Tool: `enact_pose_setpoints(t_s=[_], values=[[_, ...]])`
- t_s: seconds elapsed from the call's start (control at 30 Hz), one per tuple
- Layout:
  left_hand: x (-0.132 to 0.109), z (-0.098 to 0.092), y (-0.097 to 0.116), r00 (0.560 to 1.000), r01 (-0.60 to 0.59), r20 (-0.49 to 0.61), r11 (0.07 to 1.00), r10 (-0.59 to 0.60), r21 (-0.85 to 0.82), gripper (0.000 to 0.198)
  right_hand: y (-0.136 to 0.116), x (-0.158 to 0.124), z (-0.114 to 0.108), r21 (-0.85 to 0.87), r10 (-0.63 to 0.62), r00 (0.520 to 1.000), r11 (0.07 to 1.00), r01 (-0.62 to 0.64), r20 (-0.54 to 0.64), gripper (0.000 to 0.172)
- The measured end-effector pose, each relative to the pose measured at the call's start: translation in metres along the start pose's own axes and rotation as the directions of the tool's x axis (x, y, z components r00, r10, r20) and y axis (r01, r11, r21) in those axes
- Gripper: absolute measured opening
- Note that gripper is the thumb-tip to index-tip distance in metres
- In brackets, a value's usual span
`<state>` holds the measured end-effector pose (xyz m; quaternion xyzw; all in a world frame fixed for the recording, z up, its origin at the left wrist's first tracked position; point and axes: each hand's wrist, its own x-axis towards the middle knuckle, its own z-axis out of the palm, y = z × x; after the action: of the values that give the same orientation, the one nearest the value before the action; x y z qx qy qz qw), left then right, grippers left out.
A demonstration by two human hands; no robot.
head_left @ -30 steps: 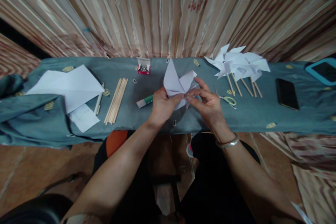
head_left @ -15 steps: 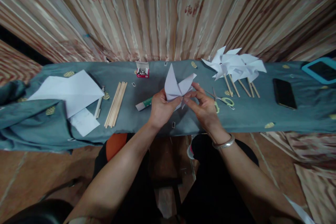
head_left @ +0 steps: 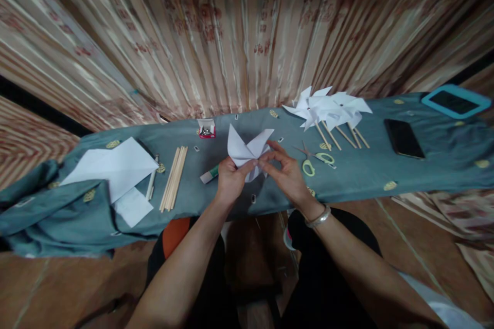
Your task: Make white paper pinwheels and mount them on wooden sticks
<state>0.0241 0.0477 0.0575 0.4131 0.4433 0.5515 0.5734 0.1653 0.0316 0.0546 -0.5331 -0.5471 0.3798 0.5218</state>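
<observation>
Left hand and right hand were both pinched on the folded white paper, near its centre, over the desk. Green-and-white tube lay just beside the left hand; scissors, blades apart, near the right. Wooden sticks sat farther left, paper pinwheels back right.

Below bare forearms, the person wears a rounded silver bangle on the right wrist, black trousers with an orange patch at left, and apparently a pale, pink-touched shoe.
</observation>
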Motion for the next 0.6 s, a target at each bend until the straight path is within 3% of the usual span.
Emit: enact_pose_setpoints(t_s=[0.3, 0.6], values=[[0.0, -0.001, 0.001, 0.999, 0.029, -0.021, 0.999, -0.028, 0.018, 0.026, 0.006, 0.002, 0.005, 0.046, -0.038, 0.998, 0.998, 0.04, -0.042, 0.011], [0.001, -0.002, 0.0, 0.999, 0.034, -0.02, 0.999, -0.033, 0.002, 0.028, 0.009, 0.003, 0.007, 0.101, 0.032, 0.999, 0.994, -0.03, -0.02, 0.013]])
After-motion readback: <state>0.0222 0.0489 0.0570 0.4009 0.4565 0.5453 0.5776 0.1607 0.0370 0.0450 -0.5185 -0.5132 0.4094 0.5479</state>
